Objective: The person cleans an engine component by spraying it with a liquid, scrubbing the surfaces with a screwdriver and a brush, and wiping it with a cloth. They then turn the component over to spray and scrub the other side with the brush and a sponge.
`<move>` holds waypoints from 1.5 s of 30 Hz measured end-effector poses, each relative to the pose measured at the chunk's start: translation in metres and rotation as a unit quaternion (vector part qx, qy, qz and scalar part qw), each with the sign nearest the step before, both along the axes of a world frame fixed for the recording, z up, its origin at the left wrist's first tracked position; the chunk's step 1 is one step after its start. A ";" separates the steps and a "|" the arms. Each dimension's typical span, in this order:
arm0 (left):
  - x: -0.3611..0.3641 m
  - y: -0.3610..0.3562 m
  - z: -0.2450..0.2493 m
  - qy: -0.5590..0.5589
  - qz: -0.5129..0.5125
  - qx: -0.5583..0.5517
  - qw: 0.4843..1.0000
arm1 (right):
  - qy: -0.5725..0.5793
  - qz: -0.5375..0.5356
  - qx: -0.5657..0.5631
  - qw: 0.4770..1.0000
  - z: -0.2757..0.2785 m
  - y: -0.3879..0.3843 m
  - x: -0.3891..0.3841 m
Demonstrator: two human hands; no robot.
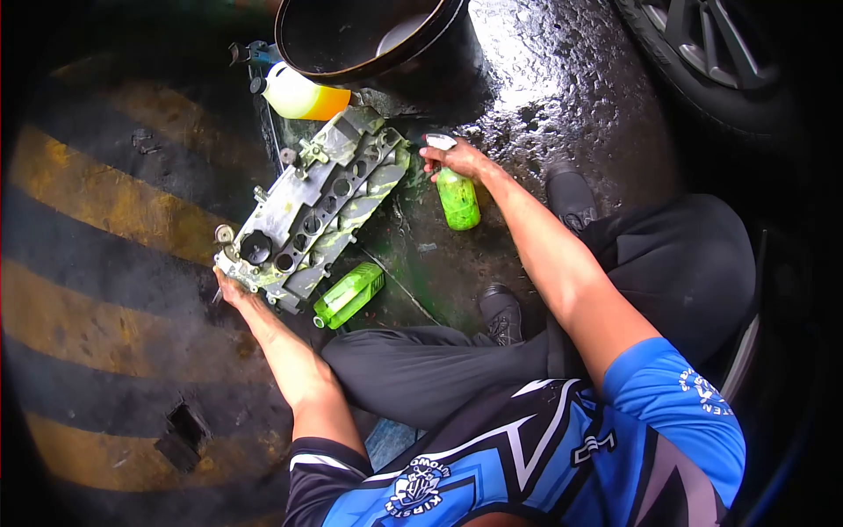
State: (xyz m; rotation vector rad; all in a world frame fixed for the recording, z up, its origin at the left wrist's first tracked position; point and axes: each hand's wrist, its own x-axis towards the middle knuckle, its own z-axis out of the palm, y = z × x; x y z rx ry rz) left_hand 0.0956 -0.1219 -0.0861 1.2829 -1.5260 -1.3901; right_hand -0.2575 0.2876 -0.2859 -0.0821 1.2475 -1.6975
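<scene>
A metal engine cover (pixel 307 206) with a row of round holes and a black cap lies tilted over the floor, streaked with yellowish-green liquid. My left hand (pixel 232 288) grips its lower left corner, the fingers partly hidden beneath it. My right hand (pixel 455 161) is closed round the neck of a green spray bottle (pixel 458 202) with a white head, just right of the cover's upper end. A second green bottle (pixel 351 295), uncapped, lies on its side below the cover.
A large black bucket (pixel 386 66) stands beyond the cover, beside a jug of yellow-orange liquid (pixel 303 93). The floor (pixel 114 255) has yellow stripes and wet patches. A car wheel (pixel 711 53) is at the upper right. My shoes (pixel 500 312) are near the bottles.
</scene>
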 end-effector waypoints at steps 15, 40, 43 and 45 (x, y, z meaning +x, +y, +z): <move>-0.021 -0.020 0.004 0.093 0.010 0.019 0.995 | 0.299 0.224 0.220 0.901 0.094 -0.016 0.089; -0.045 -0.013 0.007 -0.022 0.181 -0.016 0.983 | 0.478 0.332 -0.005 0.813 0.240 -0.048 0.163; -0.045 -0.022 0.005 -0.050 0.173 -0.031 0.983 | 0.511 0.330 0.028 0.793 0.259 -0.059 0.171; -0.047 -0.019 0.008 -0.081 0.182 -0.024 0.980 | 0.524 0.341 0.032 0.780 0.275 -0.062 0.171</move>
